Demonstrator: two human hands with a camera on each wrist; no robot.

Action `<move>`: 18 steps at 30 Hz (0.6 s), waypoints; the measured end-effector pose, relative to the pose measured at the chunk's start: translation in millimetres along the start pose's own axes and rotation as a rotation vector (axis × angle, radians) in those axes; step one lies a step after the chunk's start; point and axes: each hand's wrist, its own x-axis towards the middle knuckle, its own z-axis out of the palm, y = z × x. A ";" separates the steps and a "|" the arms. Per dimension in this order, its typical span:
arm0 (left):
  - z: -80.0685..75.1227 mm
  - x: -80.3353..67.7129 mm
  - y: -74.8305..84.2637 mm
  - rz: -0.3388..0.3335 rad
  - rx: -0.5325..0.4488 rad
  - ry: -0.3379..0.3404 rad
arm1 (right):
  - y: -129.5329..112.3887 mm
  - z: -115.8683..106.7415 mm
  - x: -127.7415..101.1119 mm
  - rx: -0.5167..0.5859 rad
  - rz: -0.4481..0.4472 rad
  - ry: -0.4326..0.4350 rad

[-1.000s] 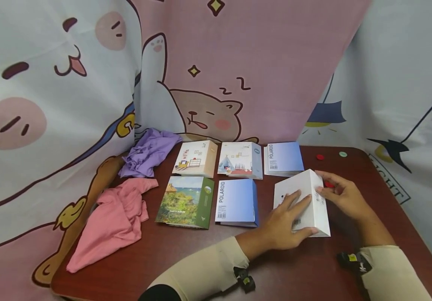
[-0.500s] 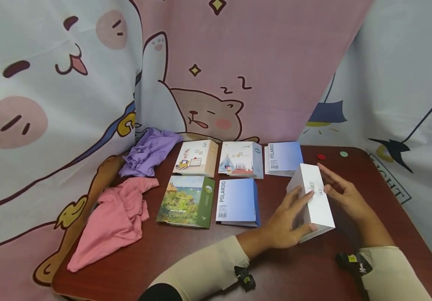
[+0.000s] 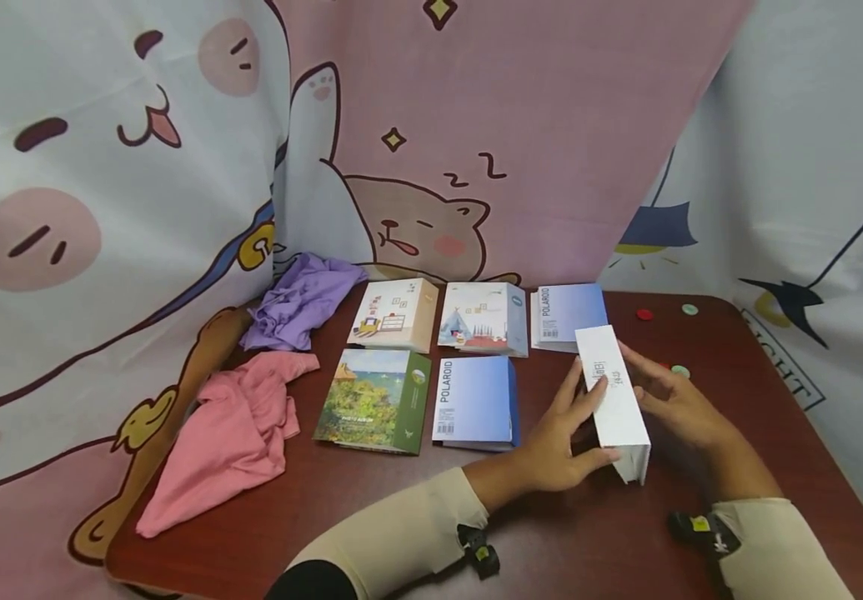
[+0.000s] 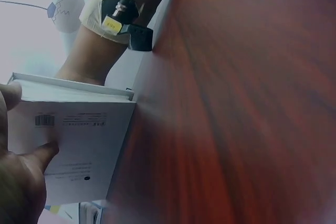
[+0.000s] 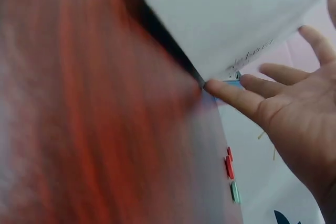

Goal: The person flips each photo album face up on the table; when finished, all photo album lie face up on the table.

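Observation:
A white box-like album [image 3: 614, 400] stands on its long narrow edge on the dark red table [image 3: 401, 517], printed spine facing up. My left hand [image 3: 562, 433] lies flat against its left face, fingers straight, thumb by the near lower corner. My right hand [image 3: 674, 400] touches its right face with straight, spread fingers. In the left wrist view the album's barcode face [image 4: 79, 145] fills the lower left beside my left hand [image 4: 21, 182]. The right wrist view shows my right hand [image 5: 294, 108] with fingertips against the album [image 5: 236, 19].
Left of the album lie a blue Polaroid album [image 3: 474, 400] and a green landscape album [image 3: 371, 400]. Behind them lie a beige album [image 3: 393, 315], a tent-picture album [image 3: 479, 317] and another Polaroid album [image 3: 562, 312]. Purple cloth [image 3: 299, 300] and pink cloth [image 3: 228, 437] lie far left. Small coloured discs [image 3: 644, 315] dot the right.
The white album has been tipped from lying on its broad face up onto its narrow edge. Both hands followed it, ending flat on either side.

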 end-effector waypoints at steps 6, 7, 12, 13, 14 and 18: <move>-14.8 -4.9 3.9 -0.096 0.064 0.006 | -0.6 5.0 -0.5 -0.113 0.093 -0.026; -16.4 -5.3 5.7 -0.133 0.077 0.006 | -0.2 6.0 -1.6 -0.124 0.108 -0.027; -19.9 -4.6 10.1 -0.243 0.112 0.023 | 3.4 10.0 -6.8 -0.133 0.105 -0.029; -20.3 -4.0 9.7 -0.240 0.127 0.030 | 4.2 10.2 -7.7 -0.131 0.097 -0.026; -21.0 -3.5 8.9 -0.231 0.144 0.038 | 4.6 10.4 -8.6 -0.138 0.095 -0.022; -22.7 -3.7 7.1 -0.202 0.188 0.055 | 6.4 10.8 -12.2 -0.174 0.107 -0.013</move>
